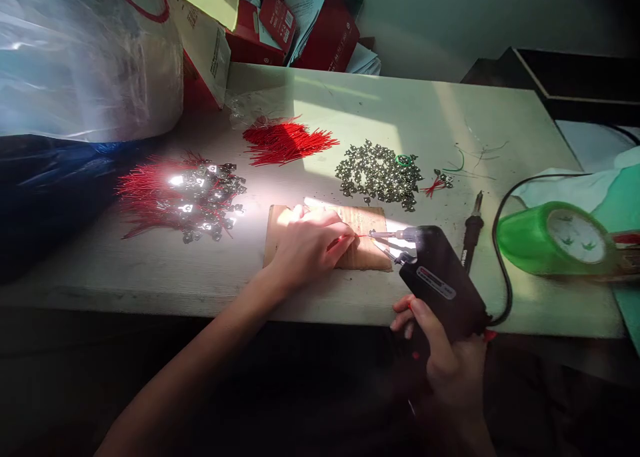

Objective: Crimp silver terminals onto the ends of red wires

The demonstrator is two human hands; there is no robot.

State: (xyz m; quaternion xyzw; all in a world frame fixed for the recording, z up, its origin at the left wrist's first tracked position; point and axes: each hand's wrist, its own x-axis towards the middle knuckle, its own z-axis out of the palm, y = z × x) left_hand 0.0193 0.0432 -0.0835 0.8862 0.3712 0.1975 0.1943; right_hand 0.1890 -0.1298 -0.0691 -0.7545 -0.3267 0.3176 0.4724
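My left hand [320,237] rests over a piece of cardboard [276,225], its fingers pinched on a short red wire [361,235]. A black soldering gun [440,270] is gripped in my right hand [443,350], thumb on its side. The gun's tip meets or nearly meets the wire's far end; whether they touch, I cannot tell. Small metal terminals [377,173] lie heaped just behind the cardboard. Farther left is a bundle of loose red wires [290,142]. Red wires joined to metal terminals [183,193] form a pile at the left, partly washed out by glare.
A second, pen-shaped soldering iron [472,230] lies right of the gun. The gun's black cord [500,243] curves past a green tape roll [545,240]. Plastic bags [90,63] crowd the left side; red boxes with papers [320,33] stand behind the table [320,303].
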